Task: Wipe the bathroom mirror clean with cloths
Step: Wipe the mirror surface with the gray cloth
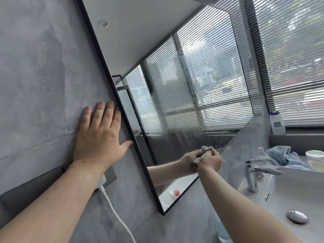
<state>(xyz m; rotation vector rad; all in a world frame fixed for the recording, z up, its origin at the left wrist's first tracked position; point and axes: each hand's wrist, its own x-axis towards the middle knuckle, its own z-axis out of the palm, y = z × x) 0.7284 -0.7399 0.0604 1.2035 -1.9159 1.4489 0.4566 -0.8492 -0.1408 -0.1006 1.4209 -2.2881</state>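
Note:
The black-framed mirror (184, 85) hangs on the grey wall and fills the upper middle of the head view, tilted by my head angle. Water droplets and streaks cover its lower middle part. My right hand (209, 161) grips a bunched grey-beige cloth (207, 149) and presses it against the mirror's lower right edge; the hand's reflection meets it in the glass. My left hand (100, 137) lies flat with straight fingers on the wall just left of the mirror frame, thumb touching the frame.
A chrome faucet (254, 172) stands over the grey sink (289, 199) with its drain plug (297, 216). A blue cloth (282, 156), a round tub (315, 158) and a white bottle (277, 122) sit near the window blinds. A white cable (115, 213) hangs from a wall socket.

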